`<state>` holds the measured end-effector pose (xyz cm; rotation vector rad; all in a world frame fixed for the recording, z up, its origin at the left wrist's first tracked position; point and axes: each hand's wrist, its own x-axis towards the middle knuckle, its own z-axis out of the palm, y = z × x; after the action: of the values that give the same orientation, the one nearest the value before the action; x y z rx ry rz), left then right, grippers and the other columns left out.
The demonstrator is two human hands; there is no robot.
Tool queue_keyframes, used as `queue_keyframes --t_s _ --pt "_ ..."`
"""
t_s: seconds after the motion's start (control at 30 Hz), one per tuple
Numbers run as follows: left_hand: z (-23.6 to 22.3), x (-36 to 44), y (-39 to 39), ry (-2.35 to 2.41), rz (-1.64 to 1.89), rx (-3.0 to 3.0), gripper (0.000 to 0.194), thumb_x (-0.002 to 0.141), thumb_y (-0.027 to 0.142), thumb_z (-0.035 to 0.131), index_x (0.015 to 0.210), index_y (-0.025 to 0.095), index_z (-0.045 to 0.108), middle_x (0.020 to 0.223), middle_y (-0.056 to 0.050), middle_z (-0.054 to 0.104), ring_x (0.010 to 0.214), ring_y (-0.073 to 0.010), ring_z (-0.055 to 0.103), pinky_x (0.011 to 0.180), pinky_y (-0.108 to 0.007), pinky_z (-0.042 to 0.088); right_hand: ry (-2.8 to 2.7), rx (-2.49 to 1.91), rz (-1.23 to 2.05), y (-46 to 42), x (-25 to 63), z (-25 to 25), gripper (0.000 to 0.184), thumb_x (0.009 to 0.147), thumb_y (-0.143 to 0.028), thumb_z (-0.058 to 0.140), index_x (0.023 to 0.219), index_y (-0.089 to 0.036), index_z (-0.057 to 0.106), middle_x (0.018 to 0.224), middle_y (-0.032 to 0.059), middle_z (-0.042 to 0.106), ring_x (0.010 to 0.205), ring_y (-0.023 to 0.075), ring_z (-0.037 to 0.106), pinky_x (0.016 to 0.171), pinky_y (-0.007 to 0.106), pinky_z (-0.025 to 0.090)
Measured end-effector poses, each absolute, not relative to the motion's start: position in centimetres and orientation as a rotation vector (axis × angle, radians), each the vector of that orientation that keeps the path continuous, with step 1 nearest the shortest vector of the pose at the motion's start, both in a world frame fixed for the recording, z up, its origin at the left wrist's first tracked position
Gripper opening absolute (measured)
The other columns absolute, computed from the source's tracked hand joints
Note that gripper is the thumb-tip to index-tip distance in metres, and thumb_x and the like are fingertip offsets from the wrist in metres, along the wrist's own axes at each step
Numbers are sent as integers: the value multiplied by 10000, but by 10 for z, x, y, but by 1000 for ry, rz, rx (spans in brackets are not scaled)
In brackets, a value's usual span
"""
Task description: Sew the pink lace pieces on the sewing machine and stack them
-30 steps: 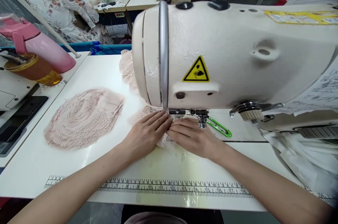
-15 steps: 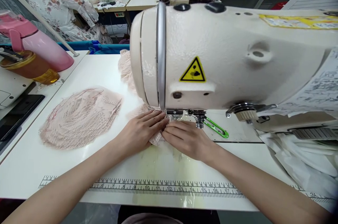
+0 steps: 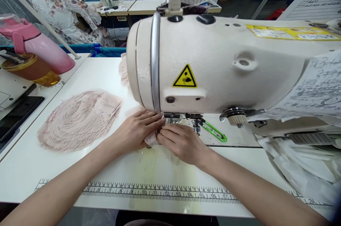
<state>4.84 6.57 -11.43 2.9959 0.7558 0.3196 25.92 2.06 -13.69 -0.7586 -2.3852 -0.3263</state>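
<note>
Pale pink lace fabric (image 3: 151,139) lies beneath my hands at the needle area of a white sewing machine (image 3: 213,66). My left hand (image 3: 138,126) presses on the lace with its fingers together, pointing toward the presser foot. Close beside it, my right hand (image 3: 183,142) has its fingers pinched on the lace edge, just in front of the foot. The machine head and my fingers hide much of this lace. Just right of the needle area lies a green thread snipper (image 3: 214,132).
A pile of pink lace pieces (image 3: 80,121) lies at left; more lace (image 3: 123,69) sits behind the machine head. A pink bottle (image 3: 50,52), an amber cup (image 3: 32,69) and a phone (image 3: 20,116) stand far left. White fabric (image 3: 306,158) lies right. A printed ruler (image 3: 149,192) runs along the front edge.
The view has shifted slightly, so the machine appears lower and further left. Both hands stay on the lace by the needle area; the right hand's fingers look more bent.
</note>
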Motion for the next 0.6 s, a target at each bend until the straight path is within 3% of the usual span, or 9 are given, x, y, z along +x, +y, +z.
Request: queue_keyframes --t_s 0.27,0.6 --pt "-116 52 63 822 290 2998 662 716 129 590 1371 123 490 1356 -137 576 1266 -313 534 1075 -508 423 -2389 -855 -306 20 260 -140 204 887 -37 519 914 -163 677 858 15 723 925 158 624 804 288 528" --pt "-116 58 58 885 339 3073 558 759 174 538 1313 99 533 1294 -138 622 1242 -296 555 1067 -489 434 -2426 -879 -323 23 269 -136 254 899 -18 480 908 -191 666 940 13 720 917 137 623 833 295 507"
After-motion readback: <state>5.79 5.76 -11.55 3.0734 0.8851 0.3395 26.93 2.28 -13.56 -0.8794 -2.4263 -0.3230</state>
